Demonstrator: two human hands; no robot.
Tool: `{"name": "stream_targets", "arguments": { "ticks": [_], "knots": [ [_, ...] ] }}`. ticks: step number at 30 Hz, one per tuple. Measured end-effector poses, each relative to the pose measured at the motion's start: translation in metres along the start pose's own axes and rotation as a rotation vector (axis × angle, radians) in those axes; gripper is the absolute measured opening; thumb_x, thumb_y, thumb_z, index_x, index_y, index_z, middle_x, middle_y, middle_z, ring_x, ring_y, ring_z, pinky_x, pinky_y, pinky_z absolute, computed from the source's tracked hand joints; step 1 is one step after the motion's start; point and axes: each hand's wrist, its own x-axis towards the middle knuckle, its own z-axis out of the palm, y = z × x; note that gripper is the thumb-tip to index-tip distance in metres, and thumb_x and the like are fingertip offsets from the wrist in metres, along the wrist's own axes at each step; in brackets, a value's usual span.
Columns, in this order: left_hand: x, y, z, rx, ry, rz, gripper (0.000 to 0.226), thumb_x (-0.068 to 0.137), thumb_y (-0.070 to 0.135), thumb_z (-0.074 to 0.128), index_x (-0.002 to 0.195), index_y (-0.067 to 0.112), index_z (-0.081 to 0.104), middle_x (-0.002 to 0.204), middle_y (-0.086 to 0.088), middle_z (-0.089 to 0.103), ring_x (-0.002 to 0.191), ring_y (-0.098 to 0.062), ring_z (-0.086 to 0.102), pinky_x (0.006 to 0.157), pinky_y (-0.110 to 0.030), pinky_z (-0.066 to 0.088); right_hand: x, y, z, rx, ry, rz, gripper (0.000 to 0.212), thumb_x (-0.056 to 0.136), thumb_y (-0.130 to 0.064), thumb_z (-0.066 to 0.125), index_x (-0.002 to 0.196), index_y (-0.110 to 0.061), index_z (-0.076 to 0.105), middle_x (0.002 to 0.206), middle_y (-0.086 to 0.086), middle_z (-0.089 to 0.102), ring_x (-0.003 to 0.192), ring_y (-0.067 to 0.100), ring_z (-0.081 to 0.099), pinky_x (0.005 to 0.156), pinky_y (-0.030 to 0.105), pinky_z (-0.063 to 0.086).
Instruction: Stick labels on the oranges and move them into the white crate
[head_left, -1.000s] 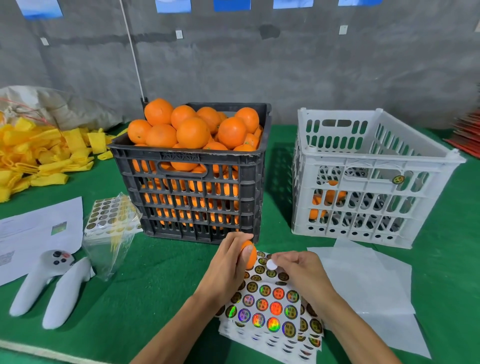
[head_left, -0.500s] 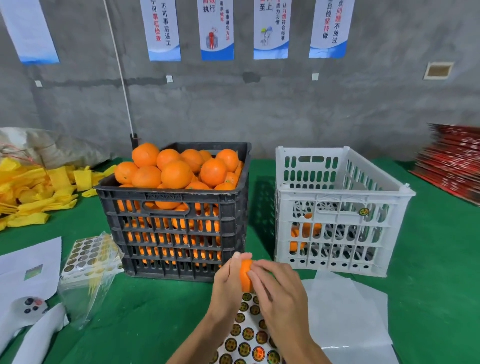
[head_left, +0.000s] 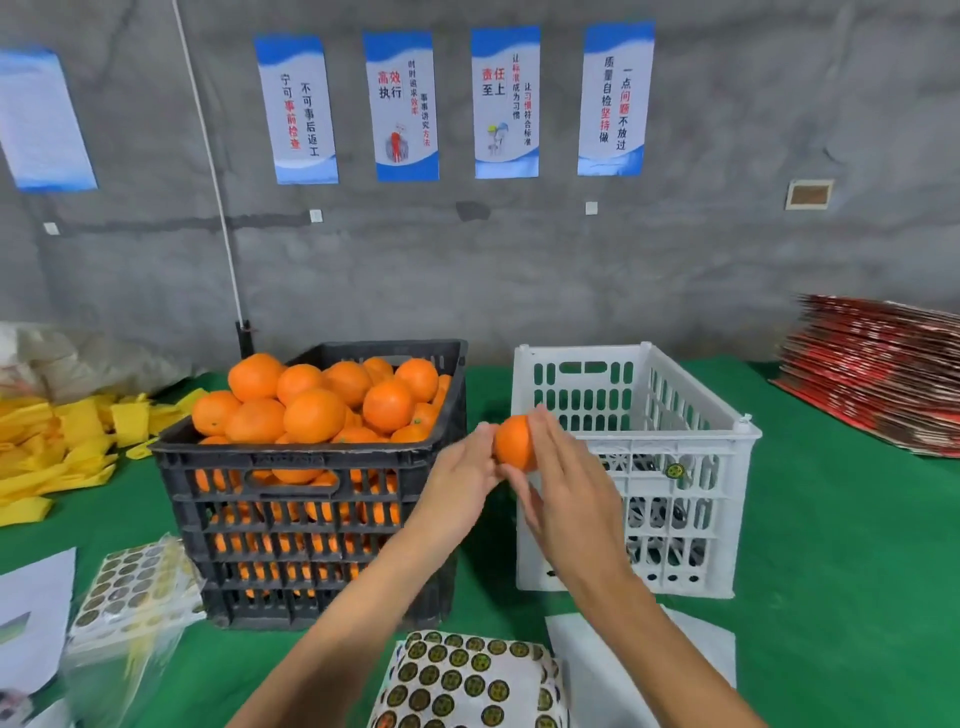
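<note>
One orange, held in the air between the black crate and the white crate, level with their rims. Left hand: fingers curled round the orange's left side. Right hand: fingers straight and close together, laid against the orange's right side. Black crate: one, heaped with oranges, count uncertain. White crate: one, contents not clear through the slots. Label sheets: one stack at the near edge; a second, bagged sheet stack lay at left. Desk: green cloth cover. Yellow strips: one pile at far left. Red flat cartons: one stack at right. Grey concrete wall: four full posters, a fifth cut off at left.
</note>
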Motion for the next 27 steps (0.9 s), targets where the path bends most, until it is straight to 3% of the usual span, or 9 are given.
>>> {"name": "stream_targets", "arguments": {
  "ticks": [3,6,8,10,12,14,20,23,27],
  "knots": [
    [0.012,0.030,-0.015,0.476,-0.084,0.432,0.034,0.110,0.044,0.038,0.109,0.052,0.072,0.112,0.033,0.070,0.118,0.012,0.058,0.101,-0.007,0.041,0.045,0.024,-0.006,-0.078,-0.031,0.057,0.055,0.094,-0.018,0.074,0.144,-0.009,0.054,0.157,0.017,0.044,0.128,0.035,0.059,0.097,0.048,0.055],
    [0.031,0.053,-0.058,1.011,0.134,0.770,0.030,0.107,0.035,0.049,0.125,0.021,0.068,0.125,0.006,0.069,0.122,-0.011,0.060,0.107,-0.024,0.044,0.064,0.043,0.000,-0.158,-0.157,0.060,0.053,0.098,-0.009,0.064,0.149,-0.017,0.051,0.167,0.005,0.025,0.152,0.032,0.030,0.124,0.046,0.030],
    [0.038,0.070,-0.090,1.461,0.302,0.664,0.036,0.104,0.037,0.054,0.133,0.017,0.064,0.135,-0.003,0.063,0.130,-0.026,0.056,0.112,-0.044,0.040,0.063,0.039,0.006,-0.159,-0.157,-0.005,0.040,0.102,-0.021,0.059,0.141,-0.015,0.060,0.162,0.007,0.038,0.151,0.030,0.033,0.125,0.045,0.026],
    [0.036,0.084,-0.118,1.768,0.425,0.212,0.055,0.100,0.054,0.053,0.145,0.023,0.050,0.151,-0.005,0.047,0.141,-0.032,0.042,0.114,-0.053,0.035,0.056,0.025,0.012,-0.077,-0.113,-0.060,0.033,0.099,-0.025,0.062,0.128,-0.012,0.071,0.149,0.010,0.055,0.141,0.028,0.049,0.120,0.046,0.036],
    [0.031,0.091,-0.137,1.731,0.370,-0.135,0.072,0.096,0.062,0.058,0.152,0.020,0.041,0.159,-0.010,0.032,0.142,-0.040,0.038,0.111,-0.055,0.041,0.046,0.008,0.021,0.028,-0.073,-0.118,0.026,0.093,-0.021,0.069,0.116,-0.011,0.077,0.138,0.011,0.064,0.131,0.027,0.059,0.113,0.046,0.045],
    [0.031,0.091,-0.148,1.599,0.316,-0.131,0.072,0.094,0.055,0.068,0.147,0.012,0.048,0.157,-0.015,0.031,0.134,-0.041,0.049,0.107,-0.051,0.046,0.037,-0.007,0.027,0.104,-0.054,-0.154,0.023,0.089,-0.017,0.073,0.109,-0.009,0.079,0.132,0.010,0.069,0.125,0.028,0.063,0.108,0.047,0.049],
    [0.005,0.059,-0.127,1.056,0.512,0.575,0.065,0.088,0.042,0.081,0.140,0.009,0.061,0.137,-0.008,0.066,0.127,-0.024,0.060,0.103,-0.033,0.047,0.011,-0.033,0.032,0.301,-0.072,-0.088,0.024,0.095,-0.021,0.070,0.117,-0.014,0.076,0.133,0.000,0.068,0.124,0.019,0.061,0.115,0.037,0.038],
    [-0.016,0.014,-0.102,0.900,0.369,0.825,0.062,0.090,0.044,0.080,0.140,0.013,0.061,0.140,0.000,0.063,0.129,-0.013,0.058,0.108,-0.029,0.047,-0.005,-0.040,0.026,0.446,-0.126,-0.083,0.036,0.098,-0.035,0.064,0.129,-0.018,0.069,0.135,-0.007,0.066,0.125,0.010,0.057,0.113,0.025,0.034],
    [-0.043,-0.061,-0.076,0.870,0.226,1.100,0.060,0.095,0.034,0.079,0.140,0.000,0.060,0.145,-0.008,0.059,0.136,-0.021,0.055,0.112,-0.034,0.046,-0.045,-0.028,0.022,0.541,-0.190,-0.100,0.039,0.096,-0.038,0.063,0.127,-0.015,0.067,0.125,-0.003,0.068,0.118,0.013,0.059,0.104,0.031,0.043]
  ]
}}
